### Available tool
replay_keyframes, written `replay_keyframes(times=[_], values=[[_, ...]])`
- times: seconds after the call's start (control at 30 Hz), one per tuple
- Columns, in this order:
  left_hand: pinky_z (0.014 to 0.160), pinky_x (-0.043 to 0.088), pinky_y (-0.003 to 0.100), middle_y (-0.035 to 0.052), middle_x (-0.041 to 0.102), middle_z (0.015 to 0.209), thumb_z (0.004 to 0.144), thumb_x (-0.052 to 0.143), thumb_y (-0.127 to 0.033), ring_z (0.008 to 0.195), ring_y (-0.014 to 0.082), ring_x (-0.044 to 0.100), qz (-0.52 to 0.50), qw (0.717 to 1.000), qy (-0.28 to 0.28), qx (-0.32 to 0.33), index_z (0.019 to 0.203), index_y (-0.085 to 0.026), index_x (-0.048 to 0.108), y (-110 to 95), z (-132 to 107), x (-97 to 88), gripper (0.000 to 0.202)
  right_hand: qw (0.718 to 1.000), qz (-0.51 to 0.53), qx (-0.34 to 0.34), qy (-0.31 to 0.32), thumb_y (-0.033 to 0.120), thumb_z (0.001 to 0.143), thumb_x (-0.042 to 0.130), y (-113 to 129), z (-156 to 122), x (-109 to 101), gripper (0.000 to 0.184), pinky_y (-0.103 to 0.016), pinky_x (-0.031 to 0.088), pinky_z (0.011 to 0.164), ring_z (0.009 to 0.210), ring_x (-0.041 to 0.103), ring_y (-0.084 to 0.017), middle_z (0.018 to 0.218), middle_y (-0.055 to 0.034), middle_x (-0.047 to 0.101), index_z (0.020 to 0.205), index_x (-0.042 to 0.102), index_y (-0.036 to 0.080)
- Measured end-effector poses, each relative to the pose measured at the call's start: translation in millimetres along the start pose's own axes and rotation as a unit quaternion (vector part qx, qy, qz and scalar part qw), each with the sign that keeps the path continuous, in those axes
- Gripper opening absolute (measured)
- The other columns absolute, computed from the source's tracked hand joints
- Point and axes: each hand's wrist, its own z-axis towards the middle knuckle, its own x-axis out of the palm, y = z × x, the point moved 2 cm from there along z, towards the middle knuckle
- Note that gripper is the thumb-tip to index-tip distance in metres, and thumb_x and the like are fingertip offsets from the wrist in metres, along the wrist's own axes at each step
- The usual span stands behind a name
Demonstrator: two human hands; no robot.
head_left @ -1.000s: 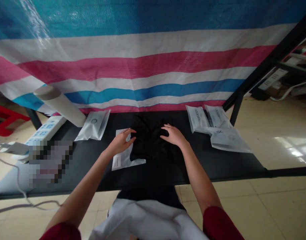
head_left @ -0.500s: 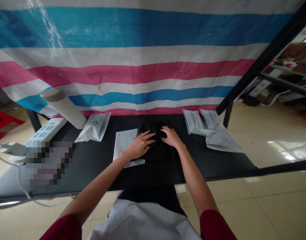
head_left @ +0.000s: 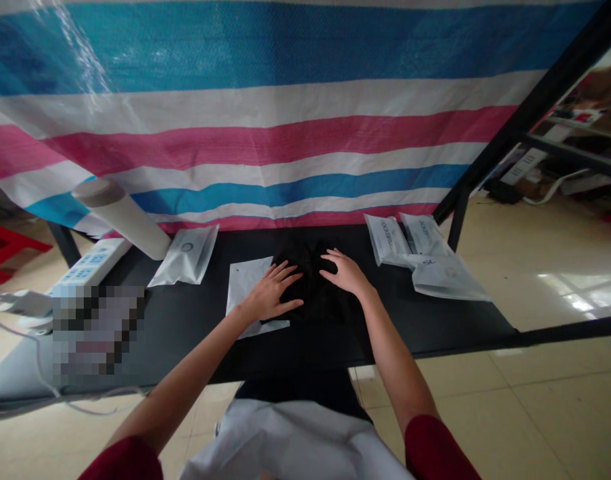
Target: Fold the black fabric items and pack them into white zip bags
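A piece of black cloth point(head_left: 312, 293) lies on the black table in front of me, its outline hard to make out against the dark top. My left hand point(head_left: 272, 291) rests on the cloth's left side, fingers spread. On the right side, my right hand point(head_left: 344, 272) touches the cloth with its fingers parted and curved. Partly under my left hand and the cloth is a flat white plastic bag point(head_left: 242, 283). Whether the cloth is a garment I cannot tell.
Filled white plastic bags point(head_left: 448, 277) lie at the right, and another filled bag point(head_left: 185, 257) at the left. A pale bottle point(head_left: 130, 220), a power strip point(head_left: 92, 263) and a cable point(head_left: 38, 360) are further left. Behind the table point(head_left: 185, 333) hangs a striped tarp point(head_left: 265, 147).
My left hand has shifted slightly left and its fingers have spread wider on the cloth. My right hand stays nearly in place. The view has tilted slightly.
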Motion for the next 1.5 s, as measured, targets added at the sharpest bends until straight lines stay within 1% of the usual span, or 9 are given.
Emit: replay_keyframes(times=[0.1, 0.23, 0.43, 0.6, 0.87, 0.97, 1.2, 1.33, 1.5], values=[[0.118, 0.022, 0.056, 0.0145, 0.039, 0.152, 0.082, 0.061, -0.061, 0.145, 0.0347, 0.026, -0.009, 1.000, -0.012, -0.002, 0.145, -0.019, 0.042, -2.3, -27.0, -15.1, 0.077, 0.999, 0.033, -0.020, -0.031, 0.040, 0.087, 0.063, 14.5, -34.3, -14.2, 0.047, -0.045, 0.038, 0.113, 0.138, 0.043, -0.026, 0.140, -0.0095, 0.056, 0.130, 0.059, 0.022], [0.118, 0.023, 0.055, 0.0141, 0.035, 0.154, 0.071, 0.072, -0.060, 0.144, 0.0355, 0.028, -0.015, 0.999, 0.034, 0.003, 0.148, -0.020, 0.038, 0.5, -61.8, -11.7, 0.093, 0.996, 0.025, -0.058, 0.057, 0.051, 0.075, 0.073, 28.1, -90.5, -14.7, 0.072, -0.049, 0.037, 0.114, 0.140, 0.039, -0.029, 0.145, -0.0097, 0.051, 0.138, 0.052, 0.024], [0.118, 0.028, 0.053, 0.0123, 0.039, 0.152, 0.089, 0.059, -0.047, 0.143, 0.0311, 0.032, -0.032, 0.999, 0.025, -0.015, 0.142, -0.020, 0.047, -0.2, -80.2, 8.3, 0.061, 0.997, 0.002, -0.058, 0.045, 0.035, 0.080, 0.069, 23.4, -127.3, -6.2, 0.059, -0.052, 0.037, 0.113, 0.137, 0.045, -0.027, 0.140, -0.0088, 0.056, 0.136, 0.053, 0.025], [0.112, 0.041, 0.045, 0.0100, 0.057, 0.138, 0.093, 0.054, -0.039, 0.135, 0.0255, 0.046, -0.096, 0.995, 0.020, -0.024, 0.128, -0.021, 0.061, -1.9, -80.0, -4.7, 0.040, 0.998, 0.018, -0.064, -0.014, 0.023, 0.090, 0.055, 18.5, -119.9, -11.2, 0.018, -0.047, 0.046, 0.104, 0.117, 0.063, -0.025, 0.112, -0.0063, 0.072, 0.100, 0.069, 0.024], [0.108, 0.043, 0.044, 0.0089, 0.066, 0.124, 0.090, 0.056, -0.036, 0.125, 0.0265, 0.055, -0.132, 0.990, -0.013, -0.040, 0.119, -0.022, 0.064, 1.9, -79.2, -5.8, 0.033, 0.997, 0.017, 0.038, -0.065, 0.036, 0.095, 0.046, 17.3, -95.0, -17.6, 0.026, -0.031, 0.051, 0.068, 0.069, 0.069, -0.021, 0.078, -0.0058, 0.072, 0.098, 0.067, 0.021], [0.086, 0.052, 0.036, 0.0084, 0.071, 0.100, 0.094, 0.047, -0.036, 0.095, 0.0234, 0.066, -0.176, 0.975, -0.058, -0.126, 0.103, -0.019, 0.065, 6.8, -71.5, -5.9, 0.026, 0.993, 0.033, 0.059, -0.096, 0.040, 0.094, 0.046, 18.0, -81.8, -19.2, 0.029, -0.027, 0.045, 0.057, 0.055, 0.062, -0.017, 0.066, -0.0025, 0.067, 0.098, 0.067, 0.020], [0.051, 0.033, 0.025, -0.0035, 0.044, 0.058, 0.092, 0.039, -0.037, 0.054, 0.0132, 0.045, -0.269, 0.911, -0.171, -0.260, 0.079, -0.019, 0.050, 28.8, -28.6, -6.5, 0.025, 0.981, 0.064, 0.108, -0.148, 0.042, 0.089, 0.053, 6.7, -44.4, -12.8, 0.027, -0.025, 0.041, 0.053, 0.052, 0.059, -0.016, 0.059, -0.0007, 0.062, 0.094, 0.067, 0.020], [0.056, 0.039, 0.027, -0.0020, 0.052, 0.064, 0.096, 0.032, -0.046, 0.057, 0.0161, 0.053, -0.269, 0.901, -0.167, -0.298, 0.103, -0.018, 0.056, 35.2, -16.3, -6.4, 0.037, 0.984, 0.016, 0.125, -0.123, 0.040, 0.087, 0.055, 1.7, -30.7, -6.5, 0.022, -0.025, 0.040, 0.054, 0.053, 0.060, -0.017, 0.061, -0.0002, 0.065, 0.092, 0.068, 0.023], [0.084, 0.049, 0.038, 0.0104, 0.064, 0.110, 0.085, 0.057, -0.054, 0.101, 0.0267, 0.062, -0.168, 0.949, -0.151, -0.218, 0.118, -0.018, 0.054, 29.3, -16.1, -6.5, 0.049, 0.985, -0.030, 0.138, -0.100, 0.037, 0.086, 0.057, -4.7, -30.4, -0.4, 0.019, -0.025, 0.035, 0.052, 0.052, 0.059, -0.016, 0.063, 0.0008, 0.066, 0.092, 0.069, 0.024]])
